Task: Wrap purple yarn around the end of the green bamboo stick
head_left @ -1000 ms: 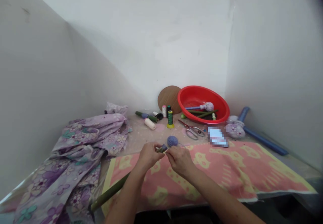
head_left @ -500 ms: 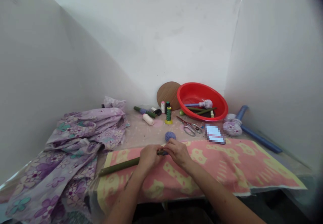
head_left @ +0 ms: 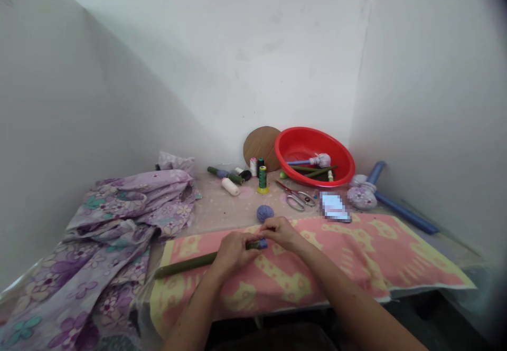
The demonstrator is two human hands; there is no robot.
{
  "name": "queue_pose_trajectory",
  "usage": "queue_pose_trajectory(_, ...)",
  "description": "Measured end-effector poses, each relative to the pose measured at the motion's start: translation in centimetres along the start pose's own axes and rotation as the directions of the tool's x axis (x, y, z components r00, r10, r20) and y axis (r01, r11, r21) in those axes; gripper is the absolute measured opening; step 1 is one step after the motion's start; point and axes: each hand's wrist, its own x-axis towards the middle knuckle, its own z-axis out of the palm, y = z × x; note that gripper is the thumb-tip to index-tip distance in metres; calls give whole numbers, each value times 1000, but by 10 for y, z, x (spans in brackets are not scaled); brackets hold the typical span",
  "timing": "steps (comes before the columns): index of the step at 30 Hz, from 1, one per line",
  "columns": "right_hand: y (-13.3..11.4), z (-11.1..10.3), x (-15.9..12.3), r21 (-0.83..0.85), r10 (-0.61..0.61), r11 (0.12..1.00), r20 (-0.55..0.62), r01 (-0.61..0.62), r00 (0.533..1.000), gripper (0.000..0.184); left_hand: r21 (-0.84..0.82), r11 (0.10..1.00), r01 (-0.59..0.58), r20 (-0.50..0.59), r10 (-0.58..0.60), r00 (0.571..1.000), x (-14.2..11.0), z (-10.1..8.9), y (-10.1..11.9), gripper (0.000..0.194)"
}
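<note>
My left hand (head_left: 233, 252) is closed around a green bamboo stick (head_left: 186, 264), which lies nearly level just above a pink and yellow towel (head_left: 348, 266). The stick's near end is wrapped in blue thread (head_left: 261, 244). My right hand (head_left: 279, 232) sits just beyond that end, its fingers pinched close to the wrapping. Whether they hold a strand is too fine to tell. A ball of blue-purple yarn (head_left: 265, 213) rests a little beyond my hands on the tabletop.
Behind my hands stand several thread spools (head_left: 262, 180), steel scissors (head_left: 295, 199) and a red basin (head_left: 312, 153) with sticks inside. A pixelated patch (head_left: 335, 207) lies right of the scissors. Floral cloth (head_left: 113, 224) is heaped left, and a blue tube (head_left: 404, 212) lies right. White walls close the corner.
The stick has swung from a downward slant to nearly level. Its wrapped end now shows beside my right fingers. The whole view has tilted slightly as my head moved.
</note>
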Motion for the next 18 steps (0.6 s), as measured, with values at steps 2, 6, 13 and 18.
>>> queue_pose_trajectory(2, 5, 1, 0, 126, 68, 990, 12, -69, 998, 15, -1, 1000, -7, -5, 7, 1000, -2, -2, 3, 32)
queue_pose_trajectory(6, 9, 5, -1, 311, 171, 935, 21, -169, 985, 16, -14, 1000, 18, -12, -19, 1000, -5, -6, 11, 33)
queue_pose_trajectory(13, 16, 13, -3, 518, 289, 819, -1, -246, 957, 17, -35, 998, 49, -48, -50, 998, -6, -10, 21, 30)
queue_pose_trajectory(18, 19, 14, -7, 638, 371, 715, 0, -286, 928, 17, -82, 997, -7, -130, -4, 992, 0, -8, 21, 33)
